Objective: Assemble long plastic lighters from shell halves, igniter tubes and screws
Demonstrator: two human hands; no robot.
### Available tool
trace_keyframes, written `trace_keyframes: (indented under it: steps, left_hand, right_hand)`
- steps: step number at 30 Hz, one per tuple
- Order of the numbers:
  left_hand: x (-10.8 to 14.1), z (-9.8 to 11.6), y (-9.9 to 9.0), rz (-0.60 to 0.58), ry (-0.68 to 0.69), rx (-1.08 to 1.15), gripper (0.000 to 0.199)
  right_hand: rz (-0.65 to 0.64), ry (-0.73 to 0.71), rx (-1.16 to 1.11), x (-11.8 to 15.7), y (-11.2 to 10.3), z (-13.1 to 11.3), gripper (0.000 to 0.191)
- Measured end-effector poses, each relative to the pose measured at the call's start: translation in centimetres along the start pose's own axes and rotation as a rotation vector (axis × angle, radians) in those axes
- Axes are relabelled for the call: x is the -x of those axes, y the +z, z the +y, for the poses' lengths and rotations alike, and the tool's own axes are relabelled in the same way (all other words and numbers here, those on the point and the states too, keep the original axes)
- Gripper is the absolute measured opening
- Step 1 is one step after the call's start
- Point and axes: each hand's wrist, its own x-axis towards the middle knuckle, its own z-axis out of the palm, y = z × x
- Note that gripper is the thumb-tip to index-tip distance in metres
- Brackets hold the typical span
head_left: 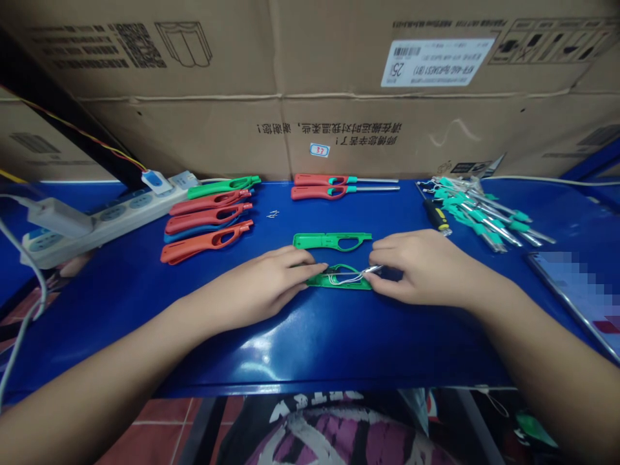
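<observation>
A green lighter shell half (334, 281) lies on the table, with white wires and a thin metal part inside it. My left hand (274, 281) grips its left end, fingertips pressed on the shell and the parts there. My right hand (419, 265) is closed in a pinch on a metal lighter tube (375, 268) at the shell's right end; most of the tube is hidden by the fingers. Just beyond lies a second green shell half (332, 241), hollow side up, with an oval trigger opening.
Red, blue and green lighter shells (208, 242) lie at left beside a power strip (113, 213). Small screws (274, 214), two red lighters (322, 192), a screwdriver (436, 217) and metal tubes with teal parts (484, 213) lie farther back. A phone (581, 290) is at right; a cardboard box (232, 129) stands behind.
</observation>
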Motion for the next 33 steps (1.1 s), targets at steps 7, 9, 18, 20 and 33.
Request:
trace_keyframes:
  steps: [7,9,18,20,33]
  left_hand:
    - [-0.1,0.5,0.1,-0.001,0.012,-0.079,0.04]
    - [-0.1,0.7,0.2,-0.013,0.013,-0.122,0.042]
    - [0.2,0.6,0.4,-0.082,-0.034,-0.241,0.05]
    - [0.2,0.5,0.3,-0.073,-0.032,-0.218,0.05]
    - [0.1,0.1,0.4,-0.033,-0.026,-0.185,0.045]
  right_hand:
    - [-0.035,0.007,-0.014,0.0,-0.1,0.2,0.031]
    - [-0.045,-0.006,-0.026,0.0,0.1,0.3,0.03]
    - [-0.093,0.03,-0.124,0.1,-0.1,0.3,0.036]
    - [-0.095,0.044,-0.143,0.2,-0.1,0.4,0.036]
    - [-0.151,0.066,-0.349,0.1,0.2,1.2,0.016]
